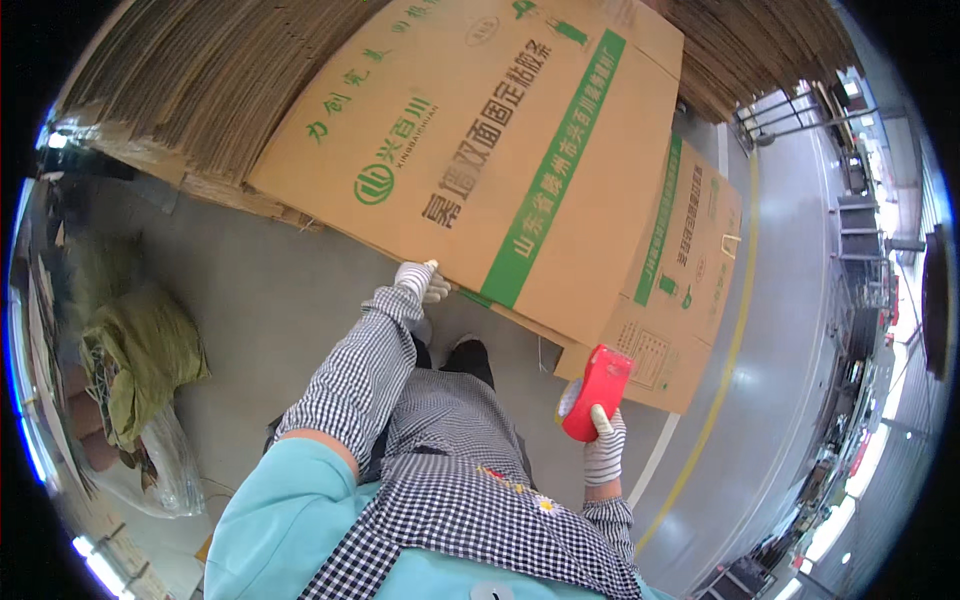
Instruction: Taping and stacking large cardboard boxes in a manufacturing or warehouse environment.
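In front of me a large flat cardboard carton with green and dark print leans at a slant. My left hand, in a striped white glove, grips its near lower edge, the thumb on top and the fingers curled beneath. Off to the right, my gloved right hand is closed around a red tape dispenser with a roll of tape in it. The dispenser is held up, apart from the large carton. Another printed carton lies beyond the large one's right edge.
Tall stacks of flattened cardboard stand at the far left and far right. A green woven sack and clear plastic film lie on the floor at left. A yellow floor line runs along the aisle at right, with racks past it.
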The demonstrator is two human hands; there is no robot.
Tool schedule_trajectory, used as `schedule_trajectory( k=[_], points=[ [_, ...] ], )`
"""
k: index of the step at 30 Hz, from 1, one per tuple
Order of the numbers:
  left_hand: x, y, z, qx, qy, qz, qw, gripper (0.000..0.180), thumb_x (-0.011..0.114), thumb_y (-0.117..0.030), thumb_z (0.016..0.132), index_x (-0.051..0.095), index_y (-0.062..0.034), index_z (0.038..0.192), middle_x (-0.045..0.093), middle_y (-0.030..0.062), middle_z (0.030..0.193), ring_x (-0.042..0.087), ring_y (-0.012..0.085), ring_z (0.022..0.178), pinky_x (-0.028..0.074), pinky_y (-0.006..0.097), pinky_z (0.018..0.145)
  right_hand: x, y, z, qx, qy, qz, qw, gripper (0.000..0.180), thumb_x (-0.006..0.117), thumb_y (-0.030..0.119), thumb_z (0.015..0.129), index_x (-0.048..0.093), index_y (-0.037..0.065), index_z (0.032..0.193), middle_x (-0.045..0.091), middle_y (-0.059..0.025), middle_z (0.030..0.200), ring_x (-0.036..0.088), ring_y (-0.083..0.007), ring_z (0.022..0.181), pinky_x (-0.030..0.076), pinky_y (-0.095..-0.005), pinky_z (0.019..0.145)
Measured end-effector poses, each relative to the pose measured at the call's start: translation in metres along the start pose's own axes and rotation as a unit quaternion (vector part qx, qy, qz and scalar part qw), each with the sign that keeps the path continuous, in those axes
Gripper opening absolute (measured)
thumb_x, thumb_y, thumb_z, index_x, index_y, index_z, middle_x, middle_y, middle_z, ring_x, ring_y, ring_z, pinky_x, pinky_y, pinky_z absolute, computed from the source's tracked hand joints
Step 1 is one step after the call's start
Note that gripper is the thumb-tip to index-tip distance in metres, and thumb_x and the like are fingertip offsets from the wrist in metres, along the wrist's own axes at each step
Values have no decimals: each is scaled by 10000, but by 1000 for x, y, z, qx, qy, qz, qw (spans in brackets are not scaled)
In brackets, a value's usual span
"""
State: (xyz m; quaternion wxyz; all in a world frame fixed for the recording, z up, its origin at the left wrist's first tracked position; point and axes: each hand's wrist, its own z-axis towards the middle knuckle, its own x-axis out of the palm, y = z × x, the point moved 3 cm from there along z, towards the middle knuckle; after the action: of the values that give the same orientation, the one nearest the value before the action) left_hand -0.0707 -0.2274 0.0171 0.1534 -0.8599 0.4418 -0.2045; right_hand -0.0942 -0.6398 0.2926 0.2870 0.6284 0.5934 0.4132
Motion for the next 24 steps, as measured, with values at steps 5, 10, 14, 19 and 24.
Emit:
schedule_trajectory(
  k=[5,10,14,19,24],
  points=[
    [21,-16,-11,75,2,-159,984,415,481,-261,1000,466,39,1285,608,226,1233,639,369,1051,541,430,900,8,-54,17,97,50,24,994,609,724,225,800,502,-13,1314,622,-90,1177,594,-209,1075,469,-342,957],
    [40,-1,-12,231,163,-325,902,586,518,-370,985,394,56,1367,497,242,1365,442,359,1304,398,467,1074,48,-61,44,82,151,-63,983,697,786,254,747,504,17,1340,615,-57,1195,558,-158,1093,432,-312,967],
    [70,35,-62,31,398,-215,891,961,317,-742,898,413,79,1388,473,221,1408,372,311,1372,279,441,1142,90,-31,50,13,244,-124,962,733,881,237,662,540,37,1279,635,-33,1143,578,-136,1037,471,-318,917],
    [82,-6,-180,141,460,-149,864,1124,205,-860,801,420,68,1396,465,195,1427,429,287,1339,268,425,1150,118,-39,62,10,294,-252,922,627,874,305,680,576,60,1174,658,-32,1046,609,-139,967,507,-306,839],
    [41,-8,-170,125,322,-187,920,390,552,-289,977,632,30,1187,686,122,1111,656,181,985,517,324,899,156,-59,73,-96,331,-410,845,626,847,361,680,581,26,1137,674,-102,959,642,-173,859,524,-330,782]
  ],
)
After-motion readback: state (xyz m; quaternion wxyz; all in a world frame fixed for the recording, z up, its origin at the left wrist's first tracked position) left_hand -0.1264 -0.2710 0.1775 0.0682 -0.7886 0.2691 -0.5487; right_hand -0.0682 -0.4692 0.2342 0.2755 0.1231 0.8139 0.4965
